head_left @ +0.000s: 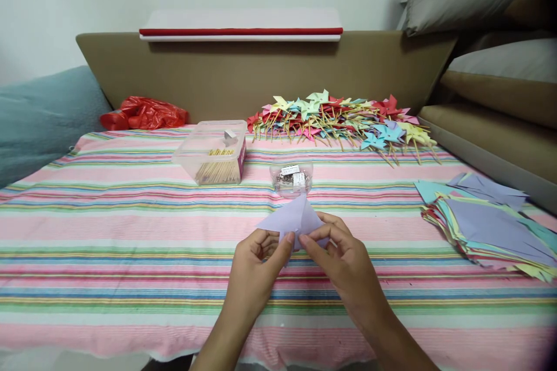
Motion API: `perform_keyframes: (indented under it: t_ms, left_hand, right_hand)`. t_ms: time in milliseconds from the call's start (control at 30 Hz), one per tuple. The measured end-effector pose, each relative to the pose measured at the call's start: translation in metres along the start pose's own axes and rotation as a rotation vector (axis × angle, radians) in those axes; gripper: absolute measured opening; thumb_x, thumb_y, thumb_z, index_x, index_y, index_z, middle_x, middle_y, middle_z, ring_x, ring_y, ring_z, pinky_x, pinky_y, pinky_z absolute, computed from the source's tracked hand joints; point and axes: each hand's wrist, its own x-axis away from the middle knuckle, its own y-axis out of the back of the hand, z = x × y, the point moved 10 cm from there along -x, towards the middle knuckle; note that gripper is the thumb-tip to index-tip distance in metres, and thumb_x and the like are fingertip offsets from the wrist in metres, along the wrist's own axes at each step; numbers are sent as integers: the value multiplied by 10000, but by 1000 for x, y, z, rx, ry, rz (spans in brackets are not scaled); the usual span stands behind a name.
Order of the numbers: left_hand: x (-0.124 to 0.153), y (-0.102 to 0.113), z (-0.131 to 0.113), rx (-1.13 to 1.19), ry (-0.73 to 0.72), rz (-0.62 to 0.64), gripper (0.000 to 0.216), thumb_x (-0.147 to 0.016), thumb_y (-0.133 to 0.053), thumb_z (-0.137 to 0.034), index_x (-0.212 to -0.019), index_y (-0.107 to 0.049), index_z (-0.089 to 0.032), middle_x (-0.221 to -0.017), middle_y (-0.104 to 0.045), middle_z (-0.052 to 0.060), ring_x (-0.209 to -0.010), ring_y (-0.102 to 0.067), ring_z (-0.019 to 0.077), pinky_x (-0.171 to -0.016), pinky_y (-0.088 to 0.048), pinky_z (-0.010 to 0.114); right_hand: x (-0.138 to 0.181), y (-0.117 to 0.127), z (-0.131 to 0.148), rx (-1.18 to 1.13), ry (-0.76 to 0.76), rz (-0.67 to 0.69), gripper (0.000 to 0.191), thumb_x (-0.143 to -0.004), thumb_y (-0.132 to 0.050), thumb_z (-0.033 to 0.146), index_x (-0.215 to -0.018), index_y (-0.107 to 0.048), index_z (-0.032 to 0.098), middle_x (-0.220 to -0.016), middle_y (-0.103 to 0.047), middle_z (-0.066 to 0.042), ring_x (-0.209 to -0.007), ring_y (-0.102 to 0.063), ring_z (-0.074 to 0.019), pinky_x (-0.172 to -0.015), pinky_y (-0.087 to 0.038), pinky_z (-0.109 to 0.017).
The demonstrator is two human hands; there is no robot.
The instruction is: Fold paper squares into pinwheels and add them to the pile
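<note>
A lavender sheet of paper (300, 213), partly folded toward its centre like a pinwheel, is held above the striped cloth. My left hand (256, 258) pinches it from the left, thumb near the middle. From the other side my right hand (342, 246) grips it, with thumb and forefinger closed close to the left thumb. Whether a small pin sits between the thumbs, I cannot tell. Just beyond the paper stands a small clear container (291, 178) of small metal pieces with white labels on it.
A clear plastic box (217, 153) of wooden sticks stands left of centre. Finished paper pinwheels (331, 119) on sticks are heaped at the back right. Cut coloured sheets (491, 226) are stacked at right. A red plastic bag (148, 113) lies back left, and cushions (500, 87) border the right.
</note>
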Motion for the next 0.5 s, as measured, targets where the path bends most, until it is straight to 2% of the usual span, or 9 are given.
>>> perform_keyframes:
  t_ms: [333, 500]
  left_hand:
    - [1, 3, 2, -22, -5, -20, 305, -805, -750, -402, -679, -606, -164, -629, -543, -22, -619, -489, 118, -588, -394, 227]
    - [3, 3, 3, -17, 6, -25, 290, -793, -763, -403, -696, -630, -165, -650, -587, -9, -641, -533, 131, -605, -420, 232]
  right_hand:
    - [-2, -1, 1, 4, 33, 7, 202, -803, -749, 390, -718, -680, 221, -1193, -585, -81, -1175, -587, -286, -957, -483, -395]
    - [-2, -2, 2, -1, 44, 2, 184, -803, -748, 368, -716, -673, 224, -1179, -589, -74, -1157, -595, -277, -948, -484, -392]
